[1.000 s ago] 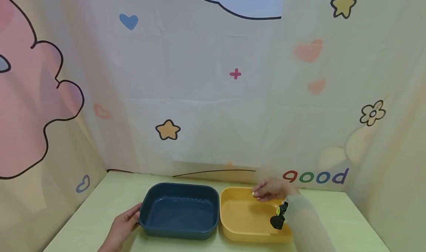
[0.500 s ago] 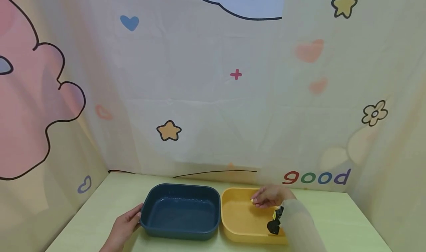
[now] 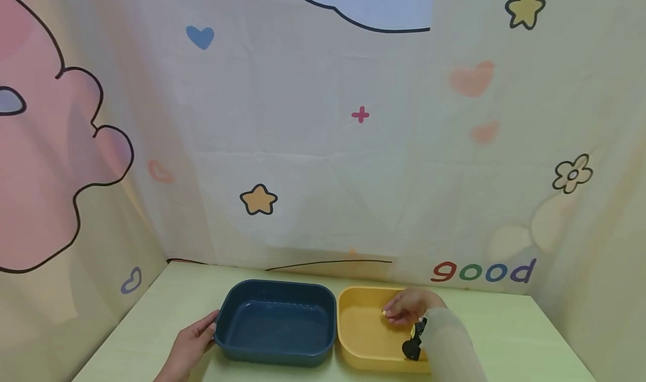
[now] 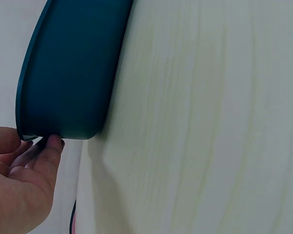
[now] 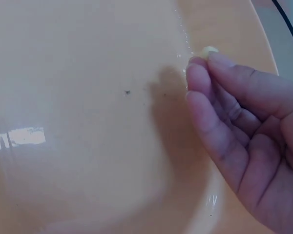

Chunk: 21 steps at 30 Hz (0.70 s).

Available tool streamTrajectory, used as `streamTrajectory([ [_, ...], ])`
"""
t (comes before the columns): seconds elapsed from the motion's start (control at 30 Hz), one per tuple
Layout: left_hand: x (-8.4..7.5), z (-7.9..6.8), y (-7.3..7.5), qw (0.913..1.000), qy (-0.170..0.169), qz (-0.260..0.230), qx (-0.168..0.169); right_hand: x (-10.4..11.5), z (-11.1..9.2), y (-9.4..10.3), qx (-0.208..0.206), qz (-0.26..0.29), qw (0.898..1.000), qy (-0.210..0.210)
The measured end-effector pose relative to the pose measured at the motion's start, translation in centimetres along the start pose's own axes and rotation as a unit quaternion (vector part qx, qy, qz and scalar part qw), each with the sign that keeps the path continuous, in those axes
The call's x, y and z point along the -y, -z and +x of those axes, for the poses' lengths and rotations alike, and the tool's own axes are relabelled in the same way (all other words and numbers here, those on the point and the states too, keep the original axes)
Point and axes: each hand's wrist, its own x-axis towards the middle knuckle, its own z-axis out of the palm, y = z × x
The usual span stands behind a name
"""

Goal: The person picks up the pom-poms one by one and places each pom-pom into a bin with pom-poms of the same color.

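Pinched between the thumb and fingertips of the right hand as it is, a small pale-yellow piece sits at the very tip of that grip, above the floor of a yellow tray. The remaining fingers curl loosely below, and the hand casts a shadow on the tray's glossy floor, where a tiny dark speck lies. A light sleeve covers the forearm, with a black device at the wrist in front of the tray.

Just beside the yellow tray, on the person's left, stands a dark blue tray with rounded corners. The left hand holds it by its left end, fingertips against the rim and outer wall; whether any reach inside the rim, I cannot tell.

Both trays stand upright on a pale green counter. Behind hangs a pale cloth printed with stars, hearts, a flower and the colourful word "good".
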Motion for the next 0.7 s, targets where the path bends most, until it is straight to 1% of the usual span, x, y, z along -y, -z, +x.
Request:
streamTrajectory([
  [0.1, 0.0, 0.0, 0.0, 1.0, 0.0, 0.001, 0.002, -0.2, 0.2, 0.0, 0.006, -0.008, 1.0, -0.016],
  [0.23, 0.0, -0.1, 0.0, 1.0, -0.002, 0.005, 0.004, -0.5, 0.4, -0.1, 0.014, -0.025, 0.999, -0.027],
  [0.47, 0.0, -0.1, -0.2, 1.0, -0.002, 0.007, -0.001, -0.7, 0.8, -0.2, 0.001, -0.061, 0.997, -0.046],
  [0.57, 0.0, 0.0, -0.2, 1.0, -0.003, 0.006, 0.001, -0.9, 1.1, -0.2, -0.001, -0.078, 0.996, -0.046],
  [0.7, -0.1, 0.0, -0.2, 1.0, -0.004, 0.003, 0.002, -0.9, 1.2, -0.2, -0.013, -0.067, 0.997, -0.047],
])
